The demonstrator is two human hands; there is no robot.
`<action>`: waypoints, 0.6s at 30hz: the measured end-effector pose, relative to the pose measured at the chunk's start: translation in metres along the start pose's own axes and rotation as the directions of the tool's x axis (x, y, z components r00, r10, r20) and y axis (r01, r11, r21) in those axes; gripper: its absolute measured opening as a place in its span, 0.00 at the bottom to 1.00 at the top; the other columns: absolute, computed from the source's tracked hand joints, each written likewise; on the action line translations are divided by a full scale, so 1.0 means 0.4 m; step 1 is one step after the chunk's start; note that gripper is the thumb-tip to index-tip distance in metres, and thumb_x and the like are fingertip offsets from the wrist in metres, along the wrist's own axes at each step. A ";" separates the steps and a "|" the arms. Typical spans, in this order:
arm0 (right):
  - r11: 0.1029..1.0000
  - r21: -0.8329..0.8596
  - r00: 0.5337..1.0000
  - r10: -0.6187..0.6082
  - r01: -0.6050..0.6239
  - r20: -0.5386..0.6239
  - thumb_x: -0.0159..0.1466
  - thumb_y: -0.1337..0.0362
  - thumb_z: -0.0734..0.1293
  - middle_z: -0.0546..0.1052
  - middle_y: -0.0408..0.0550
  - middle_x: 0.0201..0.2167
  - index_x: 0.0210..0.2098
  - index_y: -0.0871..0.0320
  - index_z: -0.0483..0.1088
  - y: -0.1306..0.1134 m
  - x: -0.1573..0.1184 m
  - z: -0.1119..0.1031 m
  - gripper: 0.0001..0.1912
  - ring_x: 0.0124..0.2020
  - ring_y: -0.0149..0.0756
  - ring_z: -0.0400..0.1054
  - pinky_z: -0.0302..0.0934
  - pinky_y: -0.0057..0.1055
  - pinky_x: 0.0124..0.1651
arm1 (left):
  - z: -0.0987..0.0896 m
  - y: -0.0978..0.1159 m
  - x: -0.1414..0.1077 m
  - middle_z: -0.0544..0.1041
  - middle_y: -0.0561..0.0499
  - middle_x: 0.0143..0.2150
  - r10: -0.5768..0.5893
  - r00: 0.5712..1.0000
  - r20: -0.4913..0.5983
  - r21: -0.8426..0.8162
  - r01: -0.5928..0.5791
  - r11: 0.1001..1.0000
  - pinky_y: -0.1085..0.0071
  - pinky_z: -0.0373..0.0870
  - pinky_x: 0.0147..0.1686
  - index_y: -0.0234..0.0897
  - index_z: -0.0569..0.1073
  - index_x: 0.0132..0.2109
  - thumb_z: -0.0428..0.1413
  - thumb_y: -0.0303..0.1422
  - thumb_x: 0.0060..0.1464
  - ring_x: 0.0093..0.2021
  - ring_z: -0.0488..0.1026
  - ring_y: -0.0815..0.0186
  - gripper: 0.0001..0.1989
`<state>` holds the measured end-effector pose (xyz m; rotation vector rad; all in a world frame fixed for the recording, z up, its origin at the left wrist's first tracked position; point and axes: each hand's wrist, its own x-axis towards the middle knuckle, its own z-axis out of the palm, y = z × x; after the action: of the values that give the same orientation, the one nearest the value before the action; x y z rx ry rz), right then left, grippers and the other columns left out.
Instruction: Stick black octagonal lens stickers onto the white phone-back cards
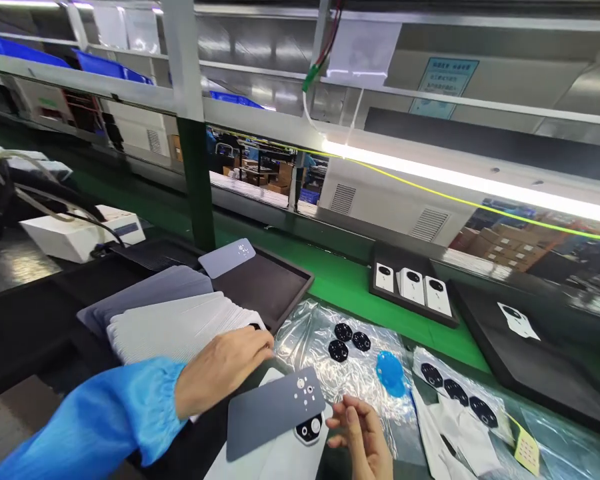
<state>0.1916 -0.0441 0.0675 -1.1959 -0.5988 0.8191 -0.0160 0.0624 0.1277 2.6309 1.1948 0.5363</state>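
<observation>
My left hand [225,367], in a blue sleeve, reaches over the right end of a fanned stack of white panels [170,323], its fingers together; whatever they hold is hidden. A grey panel [265,417] with small camera holes lies over white panels [290,457], one of which has a black round camera piece [309,428]. Beside their right edge is my right hand [363,437], fingers curled and apart, with nothing visible in it. Behind my left hand, more grey panels [150,293] are stacked.
Clear plastic film [310,327] carries black discs [343,332] and blue round pieces [391,373]. White cloths [465,433] lie at the right. A black tray [415,303] holds white panels; another dark tray [290,280] stands behind the stacks. A metal post [185,67] rises at the back.
</observation>
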 end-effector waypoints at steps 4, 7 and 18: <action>0.996 -0.088 1.000 0.010 -0.012 -0.024 0.48 0.43 0.74 0.76 0.46 0.26 0.31 0.57 0.74 0.008 -0.003 0.000 0.24 0.26 0.35 0.71 0.64 0.26 0.24 | 0.083 0.043 -0.065 0.73 0.51 0.39 -0.007 0.997 0.072 0.020 0.006 1.000 0.66 0.65 0.41 0.37 0.71 0.39 0.62 0.31 0.51 0.40 0.69 0.59 0.09; 0.990 -0.137 1.000 0.022 -0.020 0.013 0.49 0.44 0.73 0.77 0.46 0.28 0.31 0.57 0.74 0.016 0.007 -0.015 0.23 0.28 0.35 0.71 0.64 0.26 0.26 | 0.130 0.063 -0.087 0.73 0.47 0.40 -0.092 0.992 0.088 0.139 0.079 0.987 0.58 0.63 0.48 0.33 0.72 0.38 0.69 0.28 0.38 0.44 0.67 0.52 0.18; 0.963 -0.270 0.991 0.049 -0.013 0.128 0.52 0.43 0.71 0.77 0.48 0.30 0.31 0.58 0.75 0.025 0.029 -0.061 0.23 0.30 0.37 0.72 0.67 0.27 0.28 | 0.133 0.077 -0.073 0.68 0.49 0.36 -0.151 0.985 0.081 0.074 0.145 0.987 0.62 0.65 0.41 0.36 0.69 0.33 0.60 0.28 0.47 0.39 0.65 0.57 0.07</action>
<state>0.2153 -0.0469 0.0511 -1.4074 -0.8231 0.8688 0.0088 0.0184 0.0822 2.5632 1.3905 0.3570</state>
